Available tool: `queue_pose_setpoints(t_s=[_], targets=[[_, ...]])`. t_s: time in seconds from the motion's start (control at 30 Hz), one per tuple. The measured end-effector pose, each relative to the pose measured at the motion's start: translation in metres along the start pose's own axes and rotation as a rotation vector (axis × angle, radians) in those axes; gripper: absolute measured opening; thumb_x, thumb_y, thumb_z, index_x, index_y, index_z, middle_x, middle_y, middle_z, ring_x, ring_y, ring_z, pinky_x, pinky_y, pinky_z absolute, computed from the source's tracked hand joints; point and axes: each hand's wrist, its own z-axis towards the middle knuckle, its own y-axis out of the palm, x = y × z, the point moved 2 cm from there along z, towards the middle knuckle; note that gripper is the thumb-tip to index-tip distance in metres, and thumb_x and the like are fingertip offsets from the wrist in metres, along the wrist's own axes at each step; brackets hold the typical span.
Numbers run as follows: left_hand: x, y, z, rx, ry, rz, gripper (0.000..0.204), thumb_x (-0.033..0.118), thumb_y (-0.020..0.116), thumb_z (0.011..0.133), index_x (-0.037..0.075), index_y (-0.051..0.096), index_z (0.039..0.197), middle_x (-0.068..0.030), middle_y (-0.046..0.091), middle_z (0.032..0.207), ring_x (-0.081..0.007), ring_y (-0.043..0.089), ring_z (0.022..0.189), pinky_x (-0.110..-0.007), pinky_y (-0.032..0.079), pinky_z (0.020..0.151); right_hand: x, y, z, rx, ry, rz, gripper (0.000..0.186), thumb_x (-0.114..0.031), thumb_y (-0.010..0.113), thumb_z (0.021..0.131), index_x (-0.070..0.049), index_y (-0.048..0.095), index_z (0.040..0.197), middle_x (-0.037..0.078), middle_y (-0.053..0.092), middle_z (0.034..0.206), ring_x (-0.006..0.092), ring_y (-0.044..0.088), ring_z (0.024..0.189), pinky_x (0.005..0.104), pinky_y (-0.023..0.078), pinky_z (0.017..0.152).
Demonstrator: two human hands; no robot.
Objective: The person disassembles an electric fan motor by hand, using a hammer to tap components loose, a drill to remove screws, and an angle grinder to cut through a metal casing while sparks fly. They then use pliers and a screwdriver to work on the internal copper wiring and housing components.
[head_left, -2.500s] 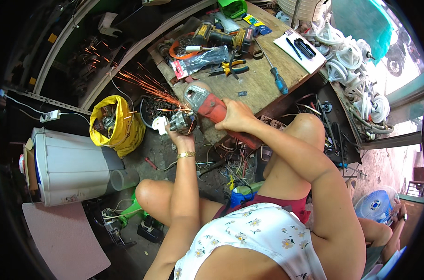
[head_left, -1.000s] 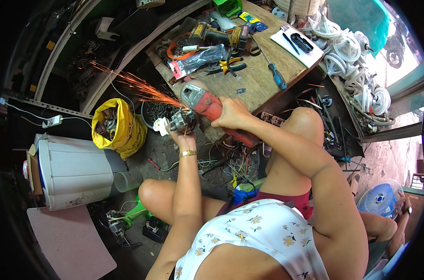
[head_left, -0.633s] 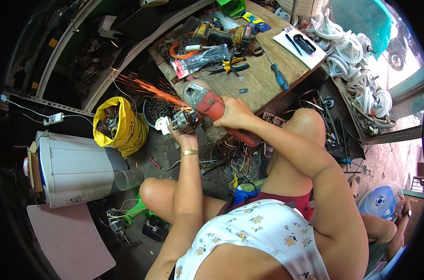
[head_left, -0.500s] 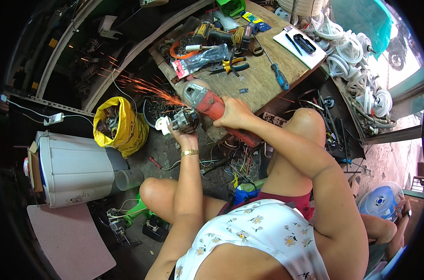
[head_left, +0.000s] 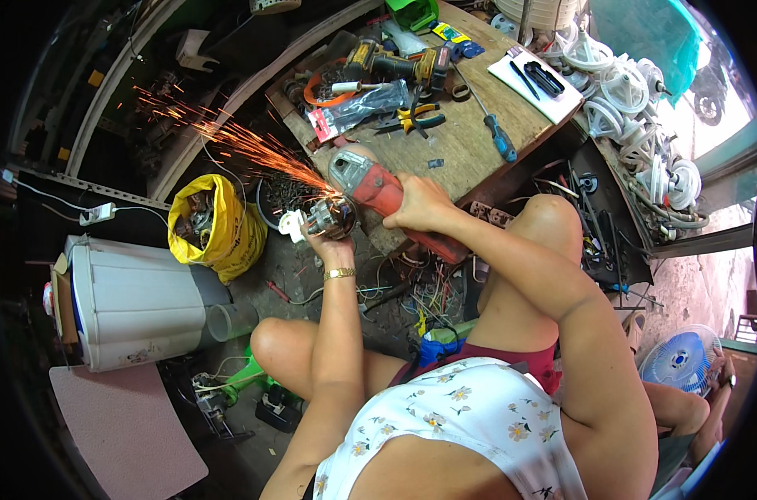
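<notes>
My right hand (head_left: 422, 202) is wrapped round the body of a red angle grinder (head_left: 377, 187) with a grey metal head, at the near left corner of the wooden table. My left hand (head_left: 335, 248), a gold watch on its wrist, holds up a small electric motor (head_left: 332, 218) from below. A white plastic part (head_left: 292, 225) sticks out at the motor's left side. The grinder's head meets the motor's top, and orange sparks (head_left: 262, 154) stream from there to the far left. The exact contact point is hidden by the grinder head.
On the wooden table (head_left: 466, 150) lie a cordless drill (head_left: 399, 67), pliers (head_left: 412, 118) and a blue-handled screwdriver (head_left: 500, 137). A yellow bag (head_left: 237, 237) and a white bin (head_left: 137, 300) stand left. White plastic pulleys (head_left: 624, 83) fill the right. Another person's arm (head_left: 708, 417) is beside a blue fan (head_left: 680, 360).
The spark stream has grown longer and denser, reaching further to the far left. Both hands, the grinder and the motor have hardly moved.
</notes>
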Motion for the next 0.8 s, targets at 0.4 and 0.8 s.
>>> queue_pose_setpoints(t_s=[0.4,0.8], targets=[[0.0034,0.0002,0.0032,-0.004,-0.014,0.047,0.044,0.035,0.049,0.078,0.005,0.068,0.103,-0.0120,0.070,0.100,-0.0271,0.067,0.092,-0.041,0.055,0.085,0.0008,-0.0015,0.0001,-0.003,0.008,-0.020,0.069,-0.036,0.082,0.056,0.001,0.061,0.111,0.024,0.069,0.097,0.0385,0.068,0.093,0.0451,0.053,0.083],[-0.0028,-0.0006,0.0017,0.081,0.071,0.051,0.044,0.037,0.044,0.083,0.006,0.065,0.106,-0.0101,0.068,0.103,-0.0259,0.066,0.095,-0.040,0.054,0.088,-0.0024,-0.0019,0.0003,0.011,0.014,-0.021,0.068,-0.036,0.082,0.056,0.001,0.061,0.109,0.024,0.069,0.097,0.0392,0.067,0.093,0.0458,0.052,0.083]])
